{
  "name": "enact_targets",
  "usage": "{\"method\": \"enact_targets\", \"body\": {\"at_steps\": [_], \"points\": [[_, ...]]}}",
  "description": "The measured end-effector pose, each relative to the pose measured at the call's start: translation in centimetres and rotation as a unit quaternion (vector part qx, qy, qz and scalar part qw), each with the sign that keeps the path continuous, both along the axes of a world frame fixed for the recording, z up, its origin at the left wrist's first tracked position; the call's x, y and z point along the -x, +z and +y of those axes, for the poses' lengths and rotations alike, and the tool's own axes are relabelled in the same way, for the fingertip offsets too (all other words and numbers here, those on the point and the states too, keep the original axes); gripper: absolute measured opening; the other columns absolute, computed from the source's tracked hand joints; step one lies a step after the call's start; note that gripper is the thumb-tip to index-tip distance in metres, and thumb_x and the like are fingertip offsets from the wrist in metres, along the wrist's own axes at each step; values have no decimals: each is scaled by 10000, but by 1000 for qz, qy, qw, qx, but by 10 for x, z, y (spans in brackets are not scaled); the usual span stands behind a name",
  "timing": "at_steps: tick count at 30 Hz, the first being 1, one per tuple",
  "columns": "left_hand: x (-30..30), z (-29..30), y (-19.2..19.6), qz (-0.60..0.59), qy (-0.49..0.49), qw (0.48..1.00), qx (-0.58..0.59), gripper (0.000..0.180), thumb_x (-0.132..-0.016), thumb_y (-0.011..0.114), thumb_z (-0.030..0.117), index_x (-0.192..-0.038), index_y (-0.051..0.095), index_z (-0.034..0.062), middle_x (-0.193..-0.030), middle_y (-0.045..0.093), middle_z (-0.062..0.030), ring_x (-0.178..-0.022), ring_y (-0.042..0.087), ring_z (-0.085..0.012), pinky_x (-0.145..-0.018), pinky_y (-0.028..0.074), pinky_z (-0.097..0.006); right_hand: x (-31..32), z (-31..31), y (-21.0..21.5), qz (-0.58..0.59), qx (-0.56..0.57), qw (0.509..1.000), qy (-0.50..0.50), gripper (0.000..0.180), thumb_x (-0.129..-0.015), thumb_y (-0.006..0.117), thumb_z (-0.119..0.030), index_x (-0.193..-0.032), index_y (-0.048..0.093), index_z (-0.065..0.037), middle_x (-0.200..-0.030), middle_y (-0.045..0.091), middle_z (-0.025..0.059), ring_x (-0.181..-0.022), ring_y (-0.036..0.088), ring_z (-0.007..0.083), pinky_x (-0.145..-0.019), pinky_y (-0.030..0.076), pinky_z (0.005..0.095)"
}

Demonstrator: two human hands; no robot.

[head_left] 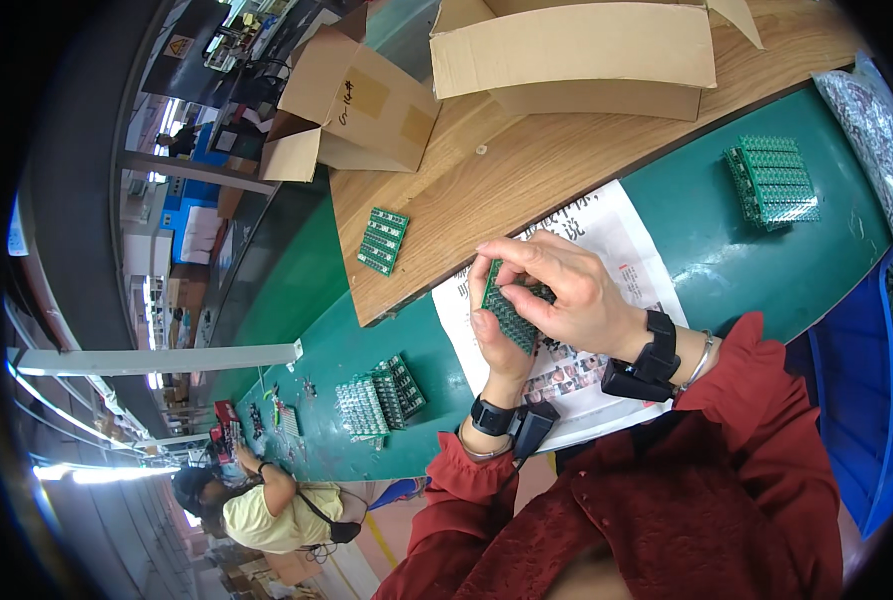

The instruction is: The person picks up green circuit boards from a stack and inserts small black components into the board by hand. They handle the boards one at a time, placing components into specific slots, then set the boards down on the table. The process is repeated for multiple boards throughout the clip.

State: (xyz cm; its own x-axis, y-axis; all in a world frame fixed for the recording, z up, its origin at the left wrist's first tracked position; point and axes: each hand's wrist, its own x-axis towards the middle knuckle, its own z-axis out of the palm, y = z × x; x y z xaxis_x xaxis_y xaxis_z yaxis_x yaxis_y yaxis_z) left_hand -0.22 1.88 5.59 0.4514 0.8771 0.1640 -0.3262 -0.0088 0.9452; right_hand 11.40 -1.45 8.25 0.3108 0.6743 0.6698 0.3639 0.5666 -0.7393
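Note:
A green circuit board panel (509, 322), set with rows of small parts, is tilted up between my hands above a newspaper sheet (606, 395). My left hand (501, 358) grips it from the left and below, fingers closed along its edge. From the right, my right hand (581, 295) curls over the panel, its fingertips meeting the upper edge and its thumb bent against the face. My fingers cover part of the board, and the small dark parts behind it cannot be made out. Both wrists carry black straps with dark modules.
Stacked green boards stand on the green table (706, 235): one stack (774, 180) right, another (376, 400) left. A single board (382, 241) lies on the wooden board (436, 215). Beyond are cardboard boxes (571, 55). A plastic bag (871, 150) and blue bin (851, 390) flank the right; a co-worker (276, 510) is left.

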Motion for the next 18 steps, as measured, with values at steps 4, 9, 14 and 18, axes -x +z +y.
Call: {"method": "enact_targets", "body": {"at_steps": [4,9,14,18], "points": [[1,2,-5,0,-5,1000,-8,914,-791,482,696,-1342,326,-16,-1268,448,-162,-1186,458,-252,-1002,372,-393,-3,0,2,40,12,999,30,397,-726,621,50,-1103,587,-67,-734,608,42,-671,614,202,-590,511,302],[8,10,-16,29,-12,999,-34,965,-747,533,720,-1353,288,10,-1266,437,-195,-1158,483,-274,-980,403,-395,-2,-3,3,76,66,993,59,309,-737,621,31,-1033,579,-47,-716,617,56,-597,615,192,-557,508,299],[3,9,-11,23,11,999,-42,1016,-717,558,741,-1373,239,34,-1240,446,-217,-1120,508,-284,-948,432,-402,-4,-3,3,132,72,985,79,270,-752,618,17,-1012,575,-45,-689,623,59,-579,629,158,-532,498,276],[0,4,-5,14,3,1000,-12,1027,-709,561,749,-1372,234,36,-1219,458,-222,-1099,517,-281,-941,437,-401,-5,-3,4,124,90,984,89,258,-758,611,25,-1000,576,-55,-670,611,40,-570,620,135,-527,491,252]]}}
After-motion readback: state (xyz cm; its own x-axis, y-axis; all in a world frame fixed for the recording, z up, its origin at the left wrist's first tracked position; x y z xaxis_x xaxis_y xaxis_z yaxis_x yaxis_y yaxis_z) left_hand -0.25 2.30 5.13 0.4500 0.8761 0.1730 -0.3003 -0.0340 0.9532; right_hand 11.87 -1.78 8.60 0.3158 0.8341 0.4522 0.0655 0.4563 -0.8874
